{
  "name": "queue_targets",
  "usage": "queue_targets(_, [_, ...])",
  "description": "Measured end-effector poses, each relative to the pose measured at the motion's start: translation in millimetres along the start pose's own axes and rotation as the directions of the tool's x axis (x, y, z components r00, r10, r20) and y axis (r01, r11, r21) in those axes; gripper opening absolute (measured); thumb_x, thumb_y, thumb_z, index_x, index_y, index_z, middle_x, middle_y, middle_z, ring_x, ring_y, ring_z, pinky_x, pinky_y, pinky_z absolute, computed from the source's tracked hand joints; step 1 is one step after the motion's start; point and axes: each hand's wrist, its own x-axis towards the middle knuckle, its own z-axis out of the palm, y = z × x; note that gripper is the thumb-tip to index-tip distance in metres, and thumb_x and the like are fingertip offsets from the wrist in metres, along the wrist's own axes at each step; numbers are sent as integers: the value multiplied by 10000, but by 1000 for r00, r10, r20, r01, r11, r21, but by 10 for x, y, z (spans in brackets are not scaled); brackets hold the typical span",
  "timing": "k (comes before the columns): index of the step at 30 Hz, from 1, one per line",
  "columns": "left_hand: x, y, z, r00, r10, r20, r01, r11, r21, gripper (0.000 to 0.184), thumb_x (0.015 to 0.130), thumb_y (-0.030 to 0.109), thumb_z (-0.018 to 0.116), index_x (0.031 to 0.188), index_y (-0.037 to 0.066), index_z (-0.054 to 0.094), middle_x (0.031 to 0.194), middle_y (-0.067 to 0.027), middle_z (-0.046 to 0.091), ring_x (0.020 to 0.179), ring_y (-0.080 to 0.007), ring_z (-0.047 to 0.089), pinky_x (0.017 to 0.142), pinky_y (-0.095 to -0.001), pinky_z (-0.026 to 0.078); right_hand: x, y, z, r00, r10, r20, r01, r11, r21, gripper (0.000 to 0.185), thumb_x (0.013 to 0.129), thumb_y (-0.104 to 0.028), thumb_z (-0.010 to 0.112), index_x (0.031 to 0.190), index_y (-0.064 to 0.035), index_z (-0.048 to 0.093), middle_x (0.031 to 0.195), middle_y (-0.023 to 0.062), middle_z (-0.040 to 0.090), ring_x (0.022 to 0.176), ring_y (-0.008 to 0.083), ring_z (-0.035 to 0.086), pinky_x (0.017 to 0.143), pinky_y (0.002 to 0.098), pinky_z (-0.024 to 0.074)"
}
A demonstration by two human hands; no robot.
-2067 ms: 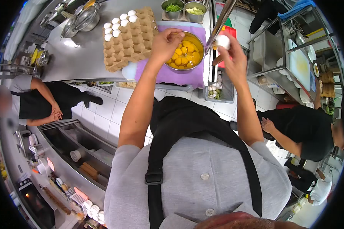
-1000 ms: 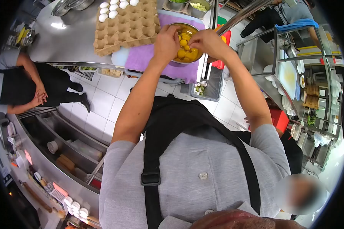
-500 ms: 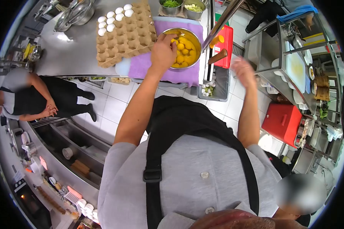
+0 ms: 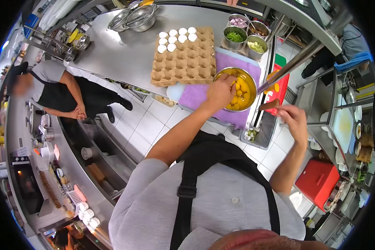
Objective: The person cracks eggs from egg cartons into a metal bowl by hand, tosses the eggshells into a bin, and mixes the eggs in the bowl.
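Observation:
My left hand point(image 4: 221, 92) is over the left side of a steel bowl point(image 4: 254, 99) of cracked eggs point(image 4: 240, 95). Its fingers are bent together inside the rim above the yolks; whatever they may pinch is hidden. Out past the table's right edge, my right hand point(image 4: 294, 121) hangs with loosely bent fingers apart, holding nothing visible. Just beside its fingertips, a wooden handle point(image 4: 269, 105) sticks out; its tool's kind is unclear. Left of the bowl, a cardboard egg tray point(image 4: 183, 62) carries several white eggs point(image 4: 182, 38) in its far rows.
A purple cloth point(image 4: 200, 95) lies under the bowl. Behind stand metal containers of chopped greens point(image 4: 234, 36) and pale cubes point(image 4: 255, 46). Below the table edge is a grey bin point(image 4: 264, 141) with scraps. A metal post point(image 4: 289, 66) rises beside the bowl. Another person point(image 4: 66, 89) stands at left.
My view has turned, so the table appears farther right. My left hand's fingers have drawn together over the bowl. My right hand has come closer to the wooden handle.

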Motion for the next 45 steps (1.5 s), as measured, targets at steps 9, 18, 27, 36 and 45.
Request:
queue_targets(9, [80,-1,-459,949,-175,-261,35,883,-468,342,783,-89,643,1093,41,708,1012,-160,675,862,-304,666,747,-410,564,3423,107,2190,838,-465,286,545,696,-467,357,856,-266,735,1129,-37,721,962,203,720,923,371,692,824,461,549])
queue_targets(18, [684,1298,-2733,935,298,194,-309,951,28,310,812,-102,564,1088,-30,684,1015,-224,685,884,-376,684,743,-424,526,3765,207,3026,905,-380,193,404,621,-671,453,768,-208,743,1182,-31,689,1220,226,638,1135,421,635,981,505,516])
queue_targets(27, [526,1607,-2914,834,542,102,-552,816,171,354,799,-96,581,1131,-30,683,1036,-200,688,926,-362,704,765,-406,557,3721,0,2625,920,-365,140,384,775,-502,536,665,-211,821,1142,-50,638,1154,195,650,1099,403,647,956,470,528])
queue_targets(36, [324,1797,-2933,762,615,203,-643,754,131,333,827,-5,620,1154,-16,683,1033,-199,706,909,-381,697,755,-462,548,2844,-283,2109,834,-451,-319,396,891,-223,398,810,-209,760,1192,-121,695,1168,217,640,1069,369,661,935,450,544])
queue_targets(45, [452,523,-1007,910,291,297,-283,957,-71,214,901,111,654,1076,29,746,925,-208,744,817,-393,718,767,-442,570,1055,325,934,930,-243,-278,285,950,124,457,947,-42,697,1381,-105,568,1203,85,671,950,135,650,796,286,542])
